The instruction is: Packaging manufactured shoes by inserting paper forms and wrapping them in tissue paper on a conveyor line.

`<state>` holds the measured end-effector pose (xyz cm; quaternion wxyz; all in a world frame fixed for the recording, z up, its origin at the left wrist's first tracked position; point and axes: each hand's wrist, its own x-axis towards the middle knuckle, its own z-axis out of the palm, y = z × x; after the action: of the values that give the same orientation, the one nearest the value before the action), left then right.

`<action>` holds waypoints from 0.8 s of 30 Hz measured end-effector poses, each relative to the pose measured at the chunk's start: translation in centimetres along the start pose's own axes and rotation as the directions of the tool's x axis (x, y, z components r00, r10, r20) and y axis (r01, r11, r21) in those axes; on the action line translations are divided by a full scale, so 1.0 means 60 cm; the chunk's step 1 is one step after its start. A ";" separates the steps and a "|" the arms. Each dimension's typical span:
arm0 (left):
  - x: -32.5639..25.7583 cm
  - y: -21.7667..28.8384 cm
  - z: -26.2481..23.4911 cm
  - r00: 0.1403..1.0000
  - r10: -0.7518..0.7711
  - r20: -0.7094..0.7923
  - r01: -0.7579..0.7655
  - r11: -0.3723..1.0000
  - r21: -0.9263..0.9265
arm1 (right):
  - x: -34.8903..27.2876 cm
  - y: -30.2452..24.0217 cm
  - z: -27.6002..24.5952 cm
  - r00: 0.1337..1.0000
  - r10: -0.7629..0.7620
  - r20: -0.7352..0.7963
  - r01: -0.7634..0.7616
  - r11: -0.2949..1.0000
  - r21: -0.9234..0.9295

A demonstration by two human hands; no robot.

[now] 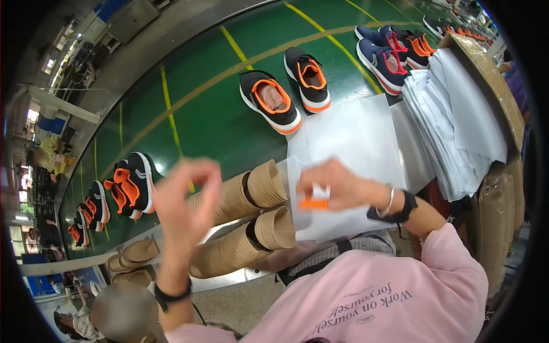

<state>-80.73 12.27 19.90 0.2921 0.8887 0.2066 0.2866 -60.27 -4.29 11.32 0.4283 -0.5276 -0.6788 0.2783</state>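
Note:
My right hand (334, 186) is closed in a pinch on a small orange and white piece (313, 203), whose kind I cannot make out. It hovers above a white paper sheet (366, 134) lying on the near edge of the green conveyor belt. My left hand (191, 200) is raised beside two rows of nested brown cardboard inserts (226, 251). Its thumb and fingers curl together, slightly blurred, and anything between them is hidden. Beyond the sheet stands a pair of black sneakers with orange lining, a left shoe (270, 103) and a right shoe (307, 80).
A thick stack of white paper (452, 126) rests by a cardboard box (486, 74) at the right. Navy and red sneakers (382, 66) stand behind it. More black and orange sneakers (134, 183) line the belt (194, 120) at left. Another person's blurred head (124, 311) is at lower left.

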 end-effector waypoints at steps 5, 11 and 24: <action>-0.162 0.037 0.060 0.960 0.165 0.226 -0.218 0.948 0.232 | -0.053 -0.020 0.139 0.975 -0.123 0.185 0.159 0.969 -0.190; -0.176 0.052 0.131 0.970 0.232 0.076 -0.243 0.882 0.403 | -0.054 0.022 0.138 0.924 -0.383 0.001 0.377 0.910 0.172; -0.031 0.229 0.464 0.998 0.062 0.001 -0.054 0.877 -0.477 | -0.263 0.109 -0.306 0.976 -0.129 0.175 0.124 0.992 0.037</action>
<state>-61.83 -10.09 9.45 0.4947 0.7976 0.1007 0.3302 -39.87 -18.80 10.12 0.3896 -0.4509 -0.7429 0.3049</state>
